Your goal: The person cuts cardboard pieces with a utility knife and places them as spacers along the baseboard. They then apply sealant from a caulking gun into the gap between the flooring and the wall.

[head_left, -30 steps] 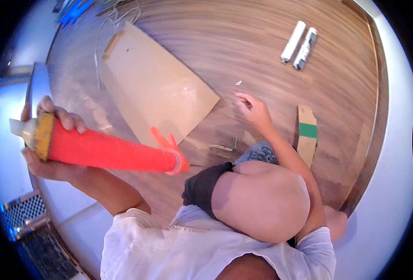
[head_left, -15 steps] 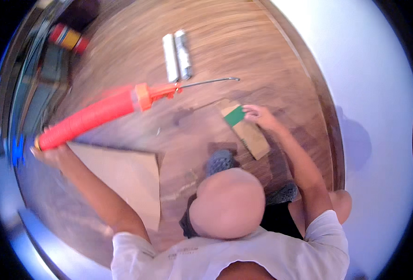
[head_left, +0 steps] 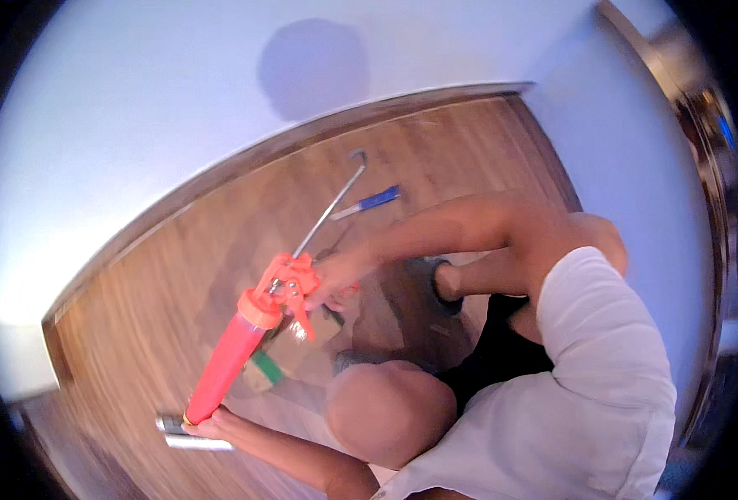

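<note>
Both of my hands are at a red caulking gun [head_left: 229, 357], tilted above the wooden floor, its metal rod pointing away from me. My left hand [head_left: 210, 423] is closed round the front end of its barrel. At the orange trigger end, my right hand [head_left: 335, 279] wraps round the handle; motion blur and the gun hide part of the fingers. Beneath the gun lies a flat brown piece with a green part [head_left: 266, 367], partly covered by the gun. A silver tube [head_left: 169, 423] and a white tube [head_left: 198, 443] lie beside my left hand.
A blue-handled tool [head_left: 380, 197] with a pale flat end lies on the floor beyond my right forearm. A dark baseboard [head_left: 302, 135] runs along the white wall [head_left: 169, 100] ahead, with another wall at the right. My bent knee [head_left: 392, 408] is between my arms.
My view has turned toward the wall on the right. My right hand has left the green and brown piece and taken the caulking gun's handle. The left hand still holds the front end.
</note>
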Motion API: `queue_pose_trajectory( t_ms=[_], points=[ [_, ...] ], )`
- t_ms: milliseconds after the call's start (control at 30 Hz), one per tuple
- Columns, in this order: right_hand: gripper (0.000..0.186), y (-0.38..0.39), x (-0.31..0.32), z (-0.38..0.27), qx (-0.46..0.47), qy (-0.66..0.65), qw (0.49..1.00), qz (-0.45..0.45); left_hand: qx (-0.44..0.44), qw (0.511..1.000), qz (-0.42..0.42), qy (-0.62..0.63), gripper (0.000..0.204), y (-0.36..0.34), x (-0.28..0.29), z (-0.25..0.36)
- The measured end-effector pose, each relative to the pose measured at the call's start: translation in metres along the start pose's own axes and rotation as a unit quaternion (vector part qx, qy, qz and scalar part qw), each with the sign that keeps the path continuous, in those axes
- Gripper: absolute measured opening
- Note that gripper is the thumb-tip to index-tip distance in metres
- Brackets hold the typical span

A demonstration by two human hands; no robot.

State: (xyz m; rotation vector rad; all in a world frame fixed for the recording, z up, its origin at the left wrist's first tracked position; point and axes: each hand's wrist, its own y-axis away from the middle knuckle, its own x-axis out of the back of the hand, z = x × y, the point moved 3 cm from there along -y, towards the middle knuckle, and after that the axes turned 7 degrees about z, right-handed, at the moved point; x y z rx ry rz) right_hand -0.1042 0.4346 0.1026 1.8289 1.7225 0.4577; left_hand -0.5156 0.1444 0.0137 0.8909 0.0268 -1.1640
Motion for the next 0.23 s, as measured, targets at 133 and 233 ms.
queue_pose_trajectory(
  t_ms=[133, 233],
  points=[
    [0.049, 0.147, 0.011, 0.033, 0.067, -0.327, 0.937, 0.104, 0.171, 0.953, -0.244, 0.058, 0.062, 0.057, -0.11, -0.163],
    [0.053, 0.231, 0.001, 0.064, 0.104, -0.437, 0.863, 0.231, 0.319, 0.802, -0.48, 0.157, 0.066, 0.141, -0.167, -0.257]
  ],
)
